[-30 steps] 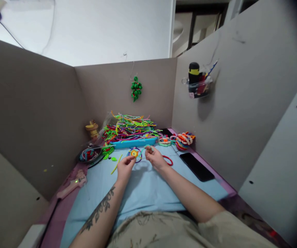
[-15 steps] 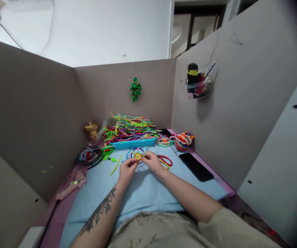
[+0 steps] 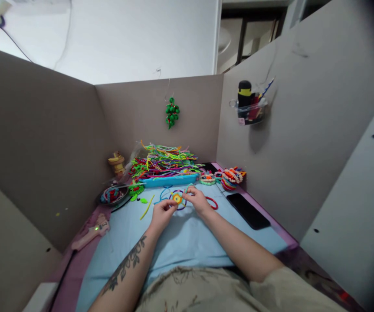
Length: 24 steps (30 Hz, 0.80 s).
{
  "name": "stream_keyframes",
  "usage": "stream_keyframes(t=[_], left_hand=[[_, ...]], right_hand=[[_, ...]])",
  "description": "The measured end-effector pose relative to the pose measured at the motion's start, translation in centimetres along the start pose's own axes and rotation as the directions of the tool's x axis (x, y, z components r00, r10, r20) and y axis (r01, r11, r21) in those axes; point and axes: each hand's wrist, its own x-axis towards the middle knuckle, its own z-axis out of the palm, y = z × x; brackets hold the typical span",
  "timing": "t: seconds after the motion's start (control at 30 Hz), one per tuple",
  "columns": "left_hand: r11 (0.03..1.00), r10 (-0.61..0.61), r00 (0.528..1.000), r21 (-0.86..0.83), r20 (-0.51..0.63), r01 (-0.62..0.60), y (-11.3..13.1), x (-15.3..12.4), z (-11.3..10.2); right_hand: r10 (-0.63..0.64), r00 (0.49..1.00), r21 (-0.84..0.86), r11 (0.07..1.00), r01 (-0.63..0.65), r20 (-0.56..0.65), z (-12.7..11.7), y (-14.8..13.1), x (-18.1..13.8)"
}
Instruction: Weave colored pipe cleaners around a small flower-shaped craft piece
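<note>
Between the hands over the blue-covered desk point(image 3: 193, 245), the purple-rimmed ring point(image 3: 177, 198) (round, so no long axis) is pinched at its lower left by the left hand point(image 3: 162, 213), while the right hand point(image 3: 197, 201), equally near, meets its right side, its grip unclear.

round wheel-like piece point(image 3: 177, 199), held over the tabletop point(image 3: 200, 247) with its patterned face visible: a small yellow-orange disc with a paler centre lies inside a thin purple ring, set apart from it by a narrow gap. the fingers of the left hand point(image 3: 163, 213) pinch its lower left edge, while those of the right hand point(image 3: 197, 200) meet its right side. a teal strand point(image 3: 190, 185) arches above the right fingers; whether it joins the ring cannot be made out.
</note>
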Motion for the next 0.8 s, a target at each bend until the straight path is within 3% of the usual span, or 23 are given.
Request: stream_keyframes(t=[0.33, 0.43, 0.6, 0.8], left_hand=[[0.998, 0.049, 0.997, 0.029, 0.053, -0.050, -0.7, 0.1, 0.0], [0.997, 0.075, 0.997, 0.018, 0.001, -0.075, -0.4, 0.2, -0.1], [0.988, 0.128, 0.970, 0.109, -0.206, -0.107, 0.6, -0.1, -0.2], [0.982, 0.138, 0.989, 0.134, -0.045, -0.131, 0.5, -0.6, 0.6]], right_hand=[[0.182, 0.971, 0.050, 0.980, -0.192, 0.157, 0.0, 1.1, 0.0], [0.167, 0.978, 0.043, 0.984, -0.174, 0.124, 0.1, 1.5, 0.0], [0.099, 0.995, 0.106, 0.989, -0.100, 0.017, 0.6, 1.6, 0.1], [0.100, 0.992, 0.134, 0.987, -0.089, -0.079, 1.8, 1.7, -0.3]])
